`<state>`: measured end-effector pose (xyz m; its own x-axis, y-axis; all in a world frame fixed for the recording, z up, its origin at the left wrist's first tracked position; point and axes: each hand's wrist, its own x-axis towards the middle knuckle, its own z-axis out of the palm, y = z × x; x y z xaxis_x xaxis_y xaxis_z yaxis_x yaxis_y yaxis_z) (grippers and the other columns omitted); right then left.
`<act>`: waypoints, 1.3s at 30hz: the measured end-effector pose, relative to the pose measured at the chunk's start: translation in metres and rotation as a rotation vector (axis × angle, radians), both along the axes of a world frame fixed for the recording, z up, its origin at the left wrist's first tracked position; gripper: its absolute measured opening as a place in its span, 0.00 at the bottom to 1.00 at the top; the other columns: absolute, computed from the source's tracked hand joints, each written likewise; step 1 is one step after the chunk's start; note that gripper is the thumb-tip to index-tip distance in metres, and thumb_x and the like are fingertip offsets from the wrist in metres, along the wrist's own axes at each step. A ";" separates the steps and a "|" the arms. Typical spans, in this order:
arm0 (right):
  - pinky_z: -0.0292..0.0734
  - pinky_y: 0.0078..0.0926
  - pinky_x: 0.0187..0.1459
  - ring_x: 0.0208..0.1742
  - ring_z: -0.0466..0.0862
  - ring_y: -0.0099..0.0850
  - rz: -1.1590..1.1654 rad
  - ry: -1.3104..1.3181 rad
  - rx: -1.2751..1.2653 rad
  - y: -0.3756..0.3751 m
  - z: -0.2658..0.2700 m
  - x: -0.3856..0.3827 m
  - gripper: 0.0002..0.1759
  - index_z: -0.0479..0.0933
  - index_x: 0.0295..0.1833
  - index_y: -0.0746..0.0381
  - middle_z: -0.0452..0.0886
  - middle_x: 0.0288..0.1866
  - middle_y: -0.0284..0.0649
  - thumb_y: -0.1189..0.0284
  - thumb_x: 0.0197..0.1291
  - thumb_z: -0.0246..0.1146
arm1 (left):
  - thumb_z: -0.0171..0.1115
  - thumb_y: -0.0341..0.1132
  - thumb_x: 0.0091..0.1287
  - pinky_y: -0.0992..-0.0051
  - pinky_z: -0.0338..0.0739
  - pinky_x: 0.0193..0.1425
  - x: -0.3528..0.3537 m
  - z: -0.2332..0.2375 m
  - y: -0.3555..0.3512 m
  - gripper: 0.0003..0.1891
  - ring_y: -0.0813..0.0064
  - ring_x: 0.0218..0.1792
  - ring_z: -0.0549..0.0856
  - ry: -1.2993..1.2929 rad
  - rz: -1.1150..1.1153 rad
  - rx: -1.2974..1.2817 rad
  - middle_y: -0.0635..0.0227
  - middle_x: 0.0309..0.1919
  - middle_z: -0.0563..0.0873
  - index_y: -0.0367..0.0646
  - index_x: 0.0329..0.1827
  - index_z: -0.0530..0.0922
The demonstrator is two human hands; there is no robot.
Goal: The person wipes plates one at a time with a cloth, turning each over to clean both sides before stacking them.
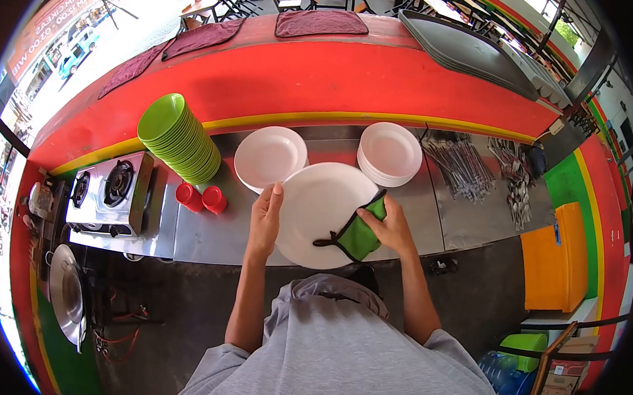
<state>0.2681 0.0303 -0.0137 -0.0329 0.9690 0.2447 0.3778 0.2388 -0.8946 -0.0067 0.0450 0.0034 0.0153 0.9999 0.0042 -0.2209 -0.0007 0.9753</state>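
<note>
A large white plate [316, 197] is held up in front of me, above the edge of the steel counter. My left hand [264, 220] grips its left rim, thumb on top. With my right hand [390, 226] I press a green cloth [359, 237] with black edging and a hanging loop against the plate's right side. The fingers beneath the plate are hidden. Just behind it are a stack of white plates [270, 152] on the left and a taller white stack [390, 150] on the right.
Green bowls [190, 151] lean in a tall stack at the left, near two red cups [202, 199] and a gas stove [109, 192]. Cutlery [461, 166] lies on the right of the steel counter [214, 241]. Grey trays [467, 51] and maroon cloths [320, 24] top the red wall.
</note>
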 end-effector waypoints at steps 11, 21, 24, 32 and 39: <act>0.77 0.43 0.41 0.41 0.83 0.56 -0.022 -0.414 0.092 0.008 0.049 -0.029 0.25 0.77 0.41 0.67 0.84 0.35 0.52 0.60 0.50 0.80 | 0.55 0.53 0.79 0.75 0.76 0.44 0.016 0.022 -0.014 0.27 0.83 0.37 0.75 0.469 -0.240 0.020 0.73 0.31 0.82 0.34 0.57 0.82; 0.79 0.40 0.41 0.38 0.87 0.50 -0.154 -0.018 0.029 0.016 0.027 -0.030 0.25 0.77 0.44 0.69 0.86 0.37 0.52 0.60 0.56 0.78 | 0.55 0.53 0.80 0.80 0.62 0.32 0.003 -0.006 -0.010 0.27 0.88 0.30 0.66 0.247 0.074 0.088 0.82 0.26 0.73 0.31 0.44 0.84; 0.80 0.40 0.42 0.39 0.88 0.50 -0.301 0.097 0.121 0.008 0.004 -0.046 0.26 0.74 0.53 0.69 0.86 0.38 0.52 0.62 0.60 0.75 | 0.55 0.52 0.79 0.78 0.75 0.44 0.003 -0.017 -0.007 0.26 0.84 0.40 0.80 0.042 0.216 0.043 0.71 0.40 0.85 0.31 0.53 0.82; 0.44 0.71 0.75 0.80 0.39 0.75 -0.321 -0.658 0.073 -0.032 -0.030 -0.085 0.36 0.56 0.77 0.74 0.43 0.80 0.74 0.58 0.76 0.51 | 0.56 0.54 0.79 0.79 0.72 0.45 0.026 -0.010 -0.009 0.27 0.85 0.39 0.77 -0.169 0.546 0.072 0.74 0.37 0.83 0.32 0.47 0.82; 0.42 0.68 0.77 0.84 0.44 0.60 -0.082 -0.694 0.049 -0.058 -0.014 -0.105 0.31 0.62 0.79 0.61 0.49 0.86 0.43 0.64 0.74 0.52 | 0.54 0.55 0.79 0.76 0.79 0.47 0.031 -0.012 -0.011 0.29 0.78 0.43 0.84 -0.193 0.516 0.021 0.65 0.45 0.87 0.31 0.55 0.80</act>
<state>0.1626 -0.0280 -0.0277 -0.1247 0.9635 0.2370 0.8764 0.2189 -0.4289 0.0247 0.0341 -0.0090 -0.4795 0.8773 -0.0217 -0.3617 -0.1750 0.9157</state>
